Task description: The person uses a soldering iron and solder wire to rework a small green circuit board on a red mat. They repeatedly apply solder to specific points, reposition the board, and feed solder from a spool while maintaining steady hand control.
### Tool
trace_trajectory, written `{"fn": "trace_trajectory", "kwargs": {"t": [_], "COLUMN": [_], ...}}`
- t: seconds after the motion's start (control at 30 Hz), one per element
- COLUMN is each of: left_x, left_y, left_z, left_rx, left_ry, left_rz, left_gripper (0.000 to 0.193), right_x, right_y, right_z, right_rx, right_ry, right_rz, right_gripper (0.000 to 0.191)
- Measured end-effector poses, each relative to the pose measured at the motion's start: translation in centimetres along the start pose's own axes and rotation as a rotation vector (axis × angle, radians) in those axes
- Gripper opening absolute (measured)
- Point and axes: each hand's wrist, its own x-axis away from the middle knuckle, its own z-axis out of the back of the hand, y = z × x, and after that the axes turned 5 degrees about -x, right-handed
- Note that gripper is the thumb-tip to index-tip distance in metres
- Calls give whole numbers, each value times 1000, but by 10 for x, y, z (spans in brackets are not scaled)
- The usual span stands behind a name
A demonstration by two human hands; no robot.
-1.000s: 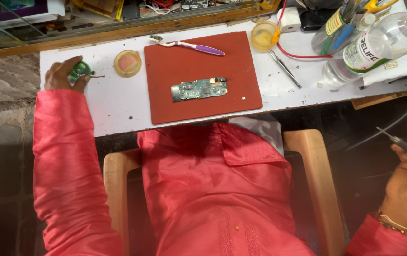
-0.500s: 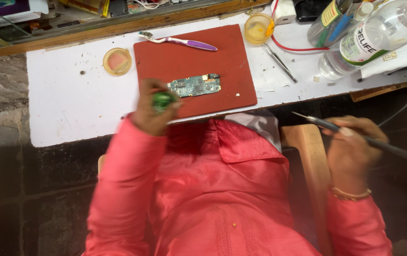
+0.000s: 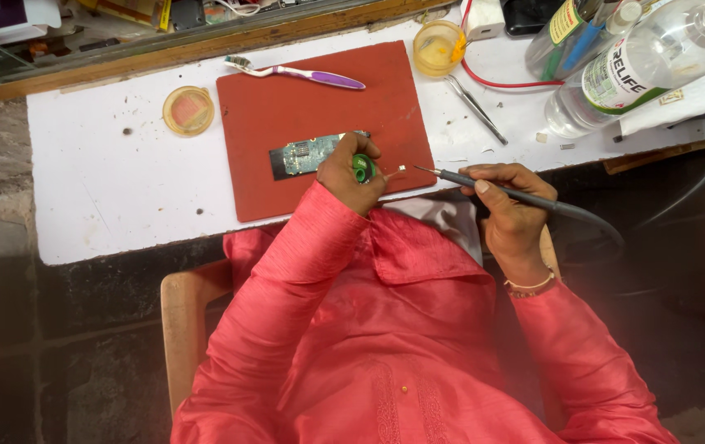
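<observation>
Both hands have closed in over the red mat (image 3: 319, 107).
Left hand (image 3: 351, 171) grips a green spool (image 3: 363, 168), probably solder, beside the circuit board (image 3: 307, 154); right hand (image 3: 504, 197) clasps the soldering iron (image 3: 484, 182), tip aimed at it.

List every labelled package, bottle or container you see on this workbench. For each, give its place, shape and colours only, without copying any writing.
Clear plastic bottle: far right of the table, lying tilted, with a white and green label.
Second bottle: top right, behind the clear one, with a green and yellow label.
Flat package: top edge, left of centre, yellowish and only partly in view.
</observation>
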Motion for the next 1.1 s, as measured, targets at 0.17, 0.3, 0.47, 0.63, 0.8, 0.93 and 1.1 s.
{"fn": "trace_trajectory", "kwargs": {"t": [0.17, 0.3, 0.47, 0.63, 0.8, 0.93, 1.1], "left_x": [-3, -5, -8, -9, -12, -11, -9], "left_y": [-1, 2, 11, 13, 10, 11, 15], "left_z": [-2, -2, -2, -2, -4, -4, -5], "left_rx": [-35, -56, -133, -173, -176, -177, -213], "left_ry": [31, -21, -62, -70, -66, -64, -57], "left_rz": [-21, 70, 177, 201, 203, 188, 182], "left_gripper": [29, 33, 38, 41, 42, 41, 38], "right_x": [0, 2, 3, 3, 3, 2, 2], "right_y": [6, 5, 4, 4, 4, 4, 4], "right_z": [-4, -7, -10, -9, -11, -12, -14], "right_rx": [98, 159, 176, 143, 209, 300, 315], "right_ry": [-7, -50, -65, -43, -72, -67, -62], "right_rz": [38, 68, 80, 83, 77, 102, 96], "right_gripper": [9, 10, 11, 11, 11, 10, 9]}}
